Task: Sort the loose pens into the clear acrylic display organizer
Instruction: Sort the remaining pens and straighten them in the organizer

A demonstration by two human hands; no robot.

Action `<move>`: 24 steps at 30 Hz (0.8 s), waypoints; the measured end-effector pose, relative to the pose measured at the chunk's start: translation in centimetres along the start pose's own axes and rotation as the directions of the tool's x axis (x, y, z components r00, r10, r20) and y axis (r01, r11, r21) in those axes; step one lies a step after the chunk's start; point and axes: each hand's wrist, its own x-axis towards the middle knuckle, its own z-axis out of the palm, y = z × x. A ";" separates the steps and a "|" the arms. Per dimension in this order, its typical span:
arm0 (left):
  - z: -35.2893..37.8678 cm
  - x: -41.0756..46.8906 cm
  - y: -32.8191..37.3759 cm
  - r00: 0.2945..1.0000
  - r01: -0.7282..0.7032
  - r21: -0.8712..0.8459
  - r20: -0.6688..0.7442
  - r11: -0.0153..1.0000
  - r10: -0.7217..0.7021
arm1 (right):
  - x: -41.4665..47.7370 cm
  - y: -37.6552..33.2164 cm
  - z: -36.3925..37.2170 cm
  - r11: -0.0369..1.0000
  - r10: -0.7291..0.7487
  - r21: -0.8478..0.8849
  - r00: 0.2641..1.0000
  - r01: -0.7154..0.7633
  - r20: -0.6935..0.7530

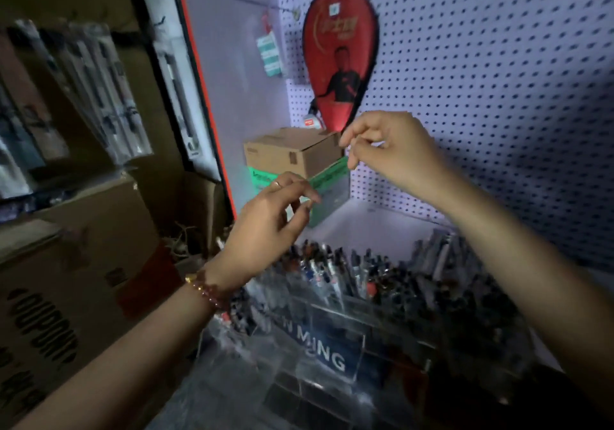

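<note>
Organizer point(332, 311): clear acrylic, stepped compartments, blue front plate with white lettering; sits below both raised hands. Pens point(335, 273): many, dark and silver barrels, packed standing, tilted, in rear compartments; just under left hand point(265, 220), lower-left of right hand point(388, 150).

We've got a white pegboard wall point(498, 97) at back and right, dim light, purplish cast. A red racket cover point(340, 64) hangs on it, with a small green-and-white pack point(270, 52) on a hook just beside. In the corner of the white shelf point(365, 227), a brown carton point(292, 154) sits on a green box point(329, 190). An orange-red frame edge point(206, 97) splits off the left side. There we see stacked cardboard boxes point(83, 263), dark print on the near one, and blurred hanging blister packs point(99, 97) above.
</note>
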 end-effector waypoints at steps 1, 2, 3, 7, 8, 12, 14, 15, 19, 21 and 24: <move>1.3 1.3 0.6 1.000 -0.019 -0.015 0.009 1.000 0.019 | -0.1 0.8 -1.3 1.000 0.016 -0.003 1.000 -0.016 -0.004; 2.7 2.6 1.2 0.999 -0.035 -0.032 0.021 0.999 0.036 | -0.2 1.5 -2.4 1.000 0.023 -0.003 1.000 -0.023 -0.010; 4.2 3.8 1.7 0.998 -0.041 -0.055 0.040 0.998 0.043 | -0.4 2.3 -3.5 1.000 0.029 -0.001 0.999 -0.029 -0.015; 10.0 7.7 2.9 0.968 0.071 -0.113 0.246 0.991 -0.042 | -0.6 6.5 -6.6 0.989 0.120 0.089 0.993 -0.122 0.019; 11.3 8.5 3.1 0.928 0.117 -0.083 0.365 0.990 -0.079 | -0.8 7.7 -7.3 0.966 0.193 0.170 0.980 -0.197 0.038; 15.9 10.1 2.4 0.658 0.159 0.147 0.721 0.976 -0.216 | -2.5 13.9 -8.7 0.922 0.351 0.114 0.924 -0.369 0.152; 17.9 10.1 1.5 0.513 0.214 0.218 0.804 0.952 -0.300 | -3.6 16.4 -8.8 0.930 0.352 0.027 0.912 -0.365 0.211; 18.7 10.0 1.1 0.445 0.249 0.253 0.827 0.935 -0.342 | -4.0 17.4 -8.9 0.929 0.357 0.012 0.907 -0.369 0.226; 20.9 9.5 -0.4 0.337 0.243 0.315 0.860 0.918 -0.384 | -5.0 20.1 -8.8 0.937 0.349 -0.086 0.897 -0.339 0.272; 21.2 9.3 -0.9 0.327 0.256 0.309 0.864 0.916 -0.383 | -5.2 21.0 -8.4 0.932 0.363 -0.107 0.887 -0.347 0.284; 20.9 9.1 -1.5 0.283 0.367 0.309 0.861 0.878 -0.422 | -5.4 22.0 -7.6 0.949 0.314 -0.134 0.899 -0.286 0.307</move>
